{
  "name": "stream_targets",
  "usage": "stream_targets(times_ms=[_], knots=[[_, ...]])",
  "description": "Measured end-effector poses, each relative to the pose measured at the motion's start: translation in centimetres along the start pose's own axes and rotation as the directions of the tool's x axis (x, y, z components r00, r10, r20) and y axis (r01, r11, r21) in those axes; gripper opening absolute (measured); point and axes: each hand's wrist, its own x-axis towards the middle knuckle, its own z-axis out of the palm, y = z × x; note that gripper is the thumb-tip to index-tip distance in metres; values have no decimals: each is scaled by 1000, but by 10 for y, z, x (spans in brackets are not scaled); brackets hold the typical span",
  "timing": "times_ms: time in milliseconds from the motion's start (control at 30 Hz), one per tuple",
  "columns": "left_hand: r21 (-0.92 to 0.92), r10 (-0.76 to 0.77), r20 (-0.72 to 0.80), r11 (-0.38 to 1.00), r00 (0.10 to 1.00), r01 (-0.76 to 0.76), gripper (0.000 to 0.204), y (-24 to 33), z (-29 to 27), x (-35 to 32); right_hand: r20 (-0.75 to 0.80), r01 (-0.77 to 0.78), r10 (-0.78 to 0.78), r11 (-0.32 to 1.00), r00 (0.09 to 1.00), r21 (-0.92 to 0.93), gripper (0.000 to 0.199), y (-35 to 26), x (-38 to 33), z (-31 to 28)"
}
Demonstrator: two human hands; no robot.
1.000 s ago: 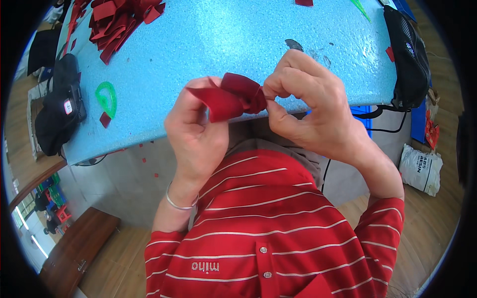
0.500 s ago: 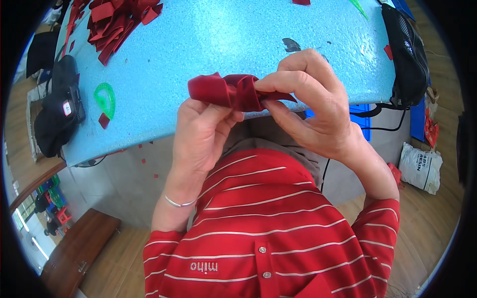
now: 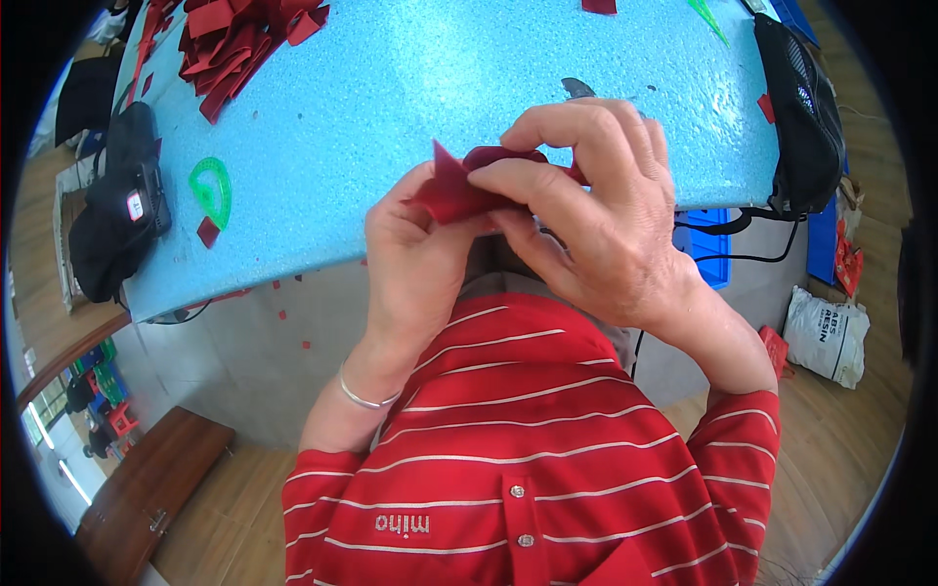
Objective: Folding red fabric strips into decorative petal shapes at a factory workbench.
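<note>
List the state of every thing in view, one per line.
left hand: gripping the red fabric piece
right hand: pinching it from above
red fabric piece: folded, held above the table edge
red fabric pile: heaped loosely
green curve template: lying flat
black bag: closed

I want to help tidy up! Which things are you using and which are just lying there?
In use: left hand, right hand, dark red fabric piece.

Lying about: red fabric pile, green curved ruler, black bag, black cloth bundle, white sack.
</note>
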Motion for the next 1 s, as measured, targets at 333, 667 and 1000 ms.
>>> stream_targets(times_ms=[333, 667, 1000], knots=[[-139, 37, 1, 990, 999, -36, 23, 6, 10, 0, -173, 32, -30, 999, 984, 8, 34, 2, -1, 15], [71, -119, 82, 991, 990, 113, 17, 8, 6, 2, 77, -144, 123, 899, 989, 414, 37, 8, 6, -7], [-438, -349, 151, 815, 925, 379, 16, 13, -1, 6, -78, -202, 273, 850, 959, 486, 26, 23, 20, -21]])
